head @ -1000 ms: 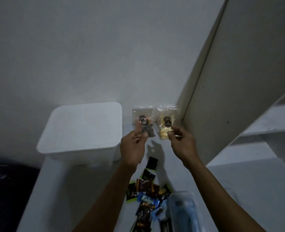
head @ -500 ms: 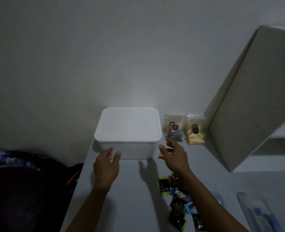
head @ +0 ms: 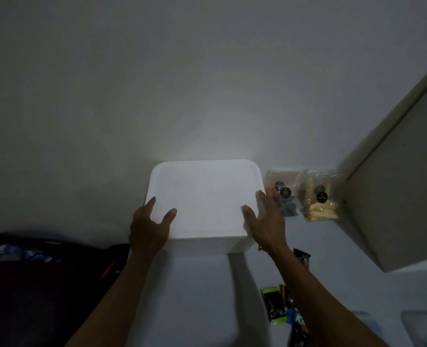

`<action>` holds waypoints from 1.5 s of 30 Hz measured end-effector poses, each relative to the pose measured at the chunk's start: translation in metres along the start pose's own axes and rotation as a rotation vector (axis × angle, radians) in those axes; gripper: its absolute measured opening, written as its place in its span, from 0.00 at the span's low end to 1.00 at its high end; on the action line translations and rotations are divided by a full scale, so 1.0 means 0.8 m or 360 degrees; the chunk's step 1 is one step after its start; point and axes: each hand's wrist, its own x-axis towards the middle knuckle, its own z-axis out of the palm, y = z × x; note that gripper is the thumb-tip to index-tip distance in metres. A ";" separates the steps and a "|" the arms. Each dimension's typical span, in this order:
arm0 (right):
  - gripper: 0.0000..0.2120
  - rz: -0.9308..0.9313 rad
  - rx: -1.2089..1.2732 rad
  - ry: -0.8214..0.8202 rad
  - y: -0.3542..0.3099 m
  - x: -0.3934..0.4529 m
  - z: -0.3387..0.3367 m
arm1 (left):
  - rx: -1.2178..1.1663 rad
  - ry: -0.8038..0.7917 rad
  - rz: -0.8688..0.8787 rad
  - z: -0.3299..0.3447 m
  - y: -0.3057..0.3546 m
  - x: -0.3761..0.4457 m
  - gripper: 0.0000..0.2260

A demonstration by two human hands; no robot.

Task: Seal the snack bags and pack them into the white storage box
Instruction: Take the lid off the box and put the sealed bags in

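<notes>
White storage box (head: 205,196) stands on the pale table (head: 195,296) against the grey wall (head: 157,71), with its lid on. The lid is almost square with rounded corners, a little wider than deep, and its wider side runs left to right along the wall. The surface is plain and bright, without marks.

The left hand (head: 148,227) lies at the near left corner of the lid, fingers spread and thumb on top, not closed. The right hand (head: 266,222) is at the near right corner, also spread, thumb on the lid and fingers along the right edge. Whether either hand really presses the lid I cannot tell.

Just beside the box on the right two clear snack bags lean on the wall: one with dark blue pieces (head: 284,194), one with pale yellow pieces (head: 319,196). The right fingers are very near the first bag. A slanted white panel (head: 395,196) closes the right side. In front of the box the table is open; small wrapped snacks (head: 285,306) lie at the near right. A dark bag (head: 32,284) is beyond the left edge of the table.
</notes>
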 end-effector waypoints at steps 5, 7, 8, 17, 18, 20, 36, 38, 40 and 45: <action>0.31 0.0044 0.0052 0.0107 0.008 0.004 0.013 | -0.0059 0.0036 -0.0031 0.005 -0.004 0.014 0.33; 0.30 0.0052 0.0081 0.0142 0.005 0.003 0.014 | -0.0062 0.0054 -0.0017 0.006 -0.002 0.012 0.34; 0.30 0.0055 0.0081 0.0156 0.004 0.004 0.014 | -0.0073 0.0066 -0.0005 0.006 -0.002 0.012 0.34; 0.31 0.0071 0.0147 0.0208 -0.026 -0.010 -0.007 | -0.0143 0.0129 0.0127 -0.020 0.019 -0.004 0.37; 0.31 0.0063 0.0162 0.0222 -0.033 -0.017 -0.011 | -0.0195 0.0141 0.0134 -0.028 0.022 -0.011 0.37; 0.31 0.0047 0.0180 0.0245 -0.045 -0.039 -0.018 | -0.0290 0.0171 0.0142 -0.047 0.022 -0.031 0.38; 0.32 0.0162 0.0103 0.0179 0.027 -0.379 -0.012 | -0.0271 -0.0033 0.0048 -0.144 -0.168 -0.304 0.38; 0.33 0.0231 0.0092 0.0111 0.049 -0.396 -0.001 | -0.0154 -0.0149 -0.0042 -0.133 -0.196 -0.316 0.41; 0.33 0.0296 0.0096 0.0056 0.073 -0.405 0.012 | -0.0098 -0.0268 -0.0142 -0.119 -0.220 -0.321 0.42; 0.34 0.0396 0.0040 0.0004 0.131 -0.396 0.045 | 0.0047 -0.0364 -0.0245 -0.071 -0.258 -0.310 0.43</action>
